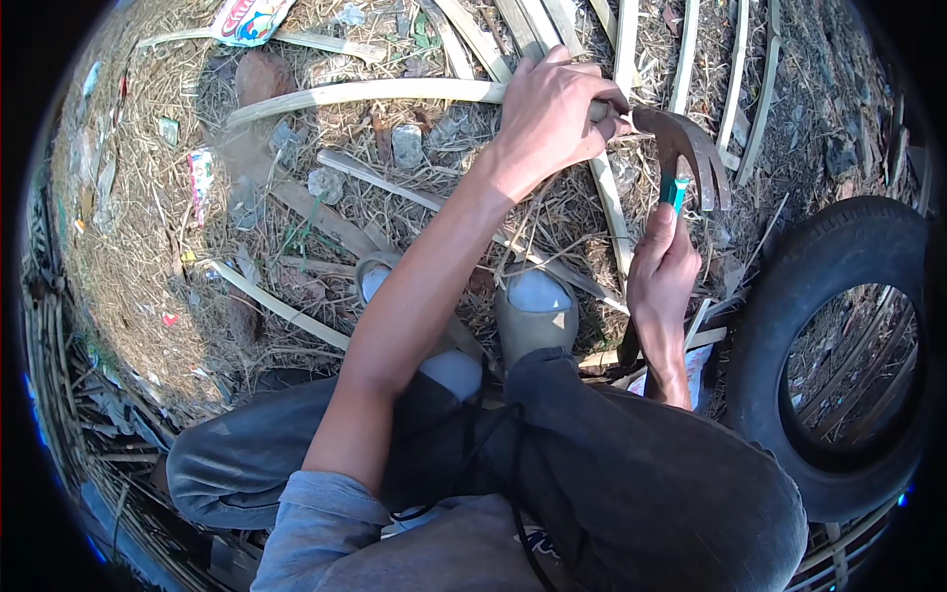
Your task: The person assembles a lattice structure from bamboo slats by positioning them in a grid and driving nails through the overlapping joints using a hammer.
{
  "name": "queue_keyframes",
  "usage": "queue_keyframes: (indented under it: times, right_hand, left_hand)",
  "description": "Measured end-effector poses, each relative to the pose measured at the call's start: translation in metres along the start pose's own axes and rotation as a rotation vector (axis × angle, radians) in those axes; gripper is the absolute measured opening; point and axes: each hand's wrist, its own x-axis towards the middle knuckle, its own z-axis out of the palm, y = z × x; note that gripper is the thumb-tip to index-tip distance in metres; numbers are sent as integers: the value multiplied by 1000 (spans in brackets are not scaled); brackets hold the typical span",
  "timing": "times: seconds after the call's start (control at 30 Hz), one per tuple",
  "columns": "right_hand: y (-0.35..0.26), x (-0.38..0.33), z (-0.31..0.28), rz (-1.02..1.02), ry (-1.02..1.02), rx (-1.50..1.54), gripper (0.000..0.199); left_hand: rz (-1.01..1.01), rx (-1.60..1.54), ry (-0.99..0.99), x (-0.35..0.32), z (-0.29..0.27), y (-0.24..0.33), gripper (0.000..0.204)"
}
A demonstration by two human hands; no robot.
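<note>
My left hand point(560, 111) is closed around a pale bamboo strip point(380, 92), which runs out to the left from under the palm. Its thumb and fingertips come together close to the face of a claw hammer point(681, 148); anything small pinched there is hidden. The hammer has a rusty brown head and a teal handle, and its claw points right and down. Wrapped around that handle, my right hand point(665, 264) sits below the head. More pale strips point(686, 59) lie side by side beyond both hands.
A black tyre point(758, 345) lies at the right, close to my right knee. Straw, stones point(264, 77) and litter cover the ground. A printed packet point(252, 20) is at the far left. My shoes point(536, 331) are just below the hands, with a loose strip point(279, 306) left of them.
</note>
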Motion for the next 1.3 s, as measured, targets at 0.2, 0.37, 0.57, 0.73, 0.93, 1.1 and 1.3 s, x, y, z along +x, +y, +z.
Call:
queue_keyframes:
  times: [0.2,0.37,0.57,0.73,0.93,1.1,1.3]
  right_hand:
    - [-9,2,-1,-6,-17,24,41]
    - [0,5,-3,33,-32,-1,42]
    - [4,-1,-6,72,19,70,43]
    - [7,-3,2,103,-37,75,54]
    - [5,-3,5,126,-13,106,56]
    - [1,0,2,136,-11,130,49]
    - [-4,3,4,120,-31,78,57]
  left_hand:
    - [114,83,38,-3,-3,-9,41]
    - [110,201,-126,5,-1,-4,49]
    - [117,205,-185,10,-11,-14,55]
    - [260,259,-135,13,-9,-24,70]
    - [315,262,-122,16,-10,-24,66]
    - [273,188,-401,25,-23,-19,64]
    - [355,-129,-244,30,-25,-30,40]
